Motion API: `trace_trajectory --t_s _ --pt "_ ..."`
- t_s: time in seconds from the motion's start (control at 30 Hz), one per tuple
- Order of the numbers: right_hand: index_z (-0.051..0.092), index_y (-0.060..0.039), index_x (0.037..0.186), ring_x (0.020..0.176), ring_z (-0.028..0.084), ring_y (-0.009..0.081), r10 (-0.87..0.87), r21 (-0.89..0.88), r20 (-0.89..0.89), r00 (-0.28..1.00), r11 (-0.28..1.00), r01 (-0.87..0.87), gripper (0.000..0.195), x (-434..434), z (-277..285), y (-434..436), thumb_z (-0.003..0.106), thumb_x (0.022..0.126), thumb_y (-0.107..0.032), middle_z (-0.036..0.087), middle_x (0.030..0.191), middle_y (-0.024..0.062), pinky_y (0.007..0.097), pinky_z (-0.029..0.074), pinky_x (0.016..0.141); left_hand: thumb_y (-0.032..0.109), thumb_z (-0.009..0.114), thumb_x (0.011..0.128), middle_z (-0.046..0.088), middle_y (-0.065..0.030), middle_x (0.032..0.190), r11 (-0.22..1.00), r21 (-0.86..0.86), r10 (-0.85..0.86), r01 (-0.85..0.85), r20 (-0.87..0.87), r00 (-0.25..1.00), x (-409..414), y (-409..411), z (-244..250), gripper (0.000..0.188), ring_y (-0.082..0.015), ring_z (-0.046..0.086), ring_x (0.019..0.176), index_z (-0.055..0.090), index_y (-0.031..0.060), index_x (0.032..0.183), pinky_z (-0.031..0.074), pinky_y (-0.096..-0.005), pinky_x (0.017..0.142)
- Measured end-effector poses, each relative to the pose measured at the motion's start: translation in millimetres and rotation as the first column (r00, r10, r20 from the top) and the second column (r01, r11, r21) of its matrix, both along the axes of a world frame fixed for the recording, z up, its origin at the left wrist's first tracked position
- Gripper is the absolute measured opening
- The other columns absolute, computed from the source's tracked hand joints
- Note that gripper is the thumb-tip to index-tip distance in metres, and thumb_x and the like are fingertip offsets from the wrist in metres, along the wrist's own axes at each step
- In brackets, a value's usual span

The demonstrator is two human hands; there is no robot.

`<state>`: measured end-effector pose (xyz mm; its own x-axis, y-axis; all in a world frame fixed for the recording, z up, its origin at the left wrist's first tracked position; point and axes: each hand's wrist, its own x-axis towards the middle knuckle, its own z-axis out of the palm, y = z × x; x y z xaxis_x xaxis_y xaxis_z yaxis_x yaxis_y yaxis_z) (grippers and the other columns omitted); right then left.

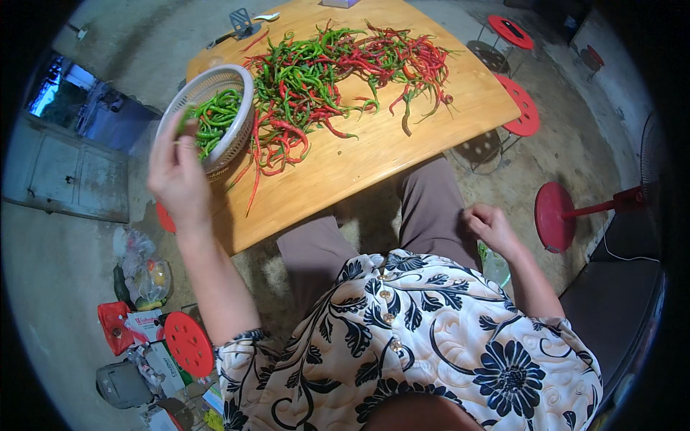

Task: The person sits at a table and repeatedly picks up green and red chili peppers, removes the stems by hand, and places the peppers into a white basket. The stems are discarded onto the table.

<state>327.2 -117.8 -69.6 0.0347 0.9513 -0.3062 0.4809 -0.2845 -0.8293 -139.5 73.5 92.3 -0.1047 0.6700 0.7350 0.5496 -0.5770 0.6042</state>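
My left hand (180, 164) is over the near-left rim of a white plastic strainer basket (245, 102), blurred by motion. A green chili pepper (185, 119), also blurred, shows at its fingertips. Inside the basket lie green chili peppers (220, 116). The basket stands at the left edge of a wooden table (377, 140). Beside it spreads a heap of mixed peppers, with green ones (302, 70) mostly on the left and red ones (426, 59) mostly on the right. My right hand (491, 227) is by my right knee, its fingers curled, with nothing visible in it.
A slotted spatula (241, 21) and a white spoon (267, 17) lie at the table's far left. Red stools (520, 105) stand to the right, near a red fan base (555, 217). Plastic bags (143, 269), boxes (164, 366) and another red stool (188, 345) are at lower left.
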Motion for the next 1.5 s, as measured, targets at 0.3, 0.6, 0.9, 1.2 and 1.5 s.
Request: trace_trajectory --t_s 0.3,0.6,0.9,1.2,1.5 --pt "0.068 0.0029 0.089 0.089 0.065 0.0467 0.125 -0.278 0.729 0.673 0.952 0.125 0.019 78.5 -71.2 -57.6 0.064 0.084 -0.015 0.066 0.089 0.0289 0.0519 0.052 0.076 0.007 0.07 0.087 0.06 -0.0207 0.131 0.953 -0.003 0.269 -0.302 -0.442 0.855 -13.8 38.6 -27.2 0.052 -0.0351 0.059 0.119 0.054 0.0005 0.136 0.044 -0.0414 0.103" --pt "0.063 0.0007 0.102 0.076 0.06 0.03 0.027 0.626 0.425 0.905 0.713 -0.315 0.018 -57.7 83.7 116.2 0.065 0.084 0.0 0.057 0.086 0.0154 0.0363 0.049 0.068 -0.003 0.061 0.092 0.069 -0.0136 0.109 0.976 -0.146 -0.158 0.159 0.022 0.987 92.0 -32.3 -82.3 0.023 -0.0214 0.066 0.101 0.069 -0.0014 0.114 0.051 -0.0327 0.09" --pt "0.067 -0.0054 0.105 0.091 0.063 0.0375 0.157 0.48 0.673 0.723 0.651 -0.588 0.022 -125.7 80.6 246.5 0.066 0.085 -0.014 0.06 0.097 0.0177 0.0455 0.051 0.078 -0.005 0.06 0.092 0.07 -0.0166 0.102 0.917 -0.277 -0.25 0.288 0.166 0.954 94.2 -60.6 -104.4 0.021 -0.0216 0.068 0.095 0.068 -0.0047 0.112 0.053 -0.0301 0.084" --pt "0.064 -0.0035 0.099 0.077 0.063 0.0332 -0.087 0.864 0.406 0.91 0.361 -0.351 0.013 -109.6 69.9 230.8 0.067 0.086 -0.005 0.06 0.086 0.0144 0.0393 0.052 0.064 0.003 0.059 0.097 0.07 -0.014 0.105 0.807 -0.426 -0.231 0.41 0.411 0.882 102.9 -61.1 -101.8 0.021 -0.0173 0.068 0.094 0.066 -0.004 0.115 0.054 -0.0265 0.08" --pt "0.061 0.0018 0.103 0.077 0.063 0.0091 0.181 0.718 -0.306 0.934 0.688 0.102 0.007 -149.8 74.0 151.7 0.058 0.097 -0.001 0.065 0.092 0.0047 0.0222 0.052 0.067 0.018 0.055 0.102 0.068 -0.011 0.105 0.318 -0.211 -0.173 0.924 0.946 0.275 142.7 -34.2 -84.8 0.032 -0.0128 0.065 0.082 0.057 -0.0027 0.127 0.047 -0.0204 0.059"
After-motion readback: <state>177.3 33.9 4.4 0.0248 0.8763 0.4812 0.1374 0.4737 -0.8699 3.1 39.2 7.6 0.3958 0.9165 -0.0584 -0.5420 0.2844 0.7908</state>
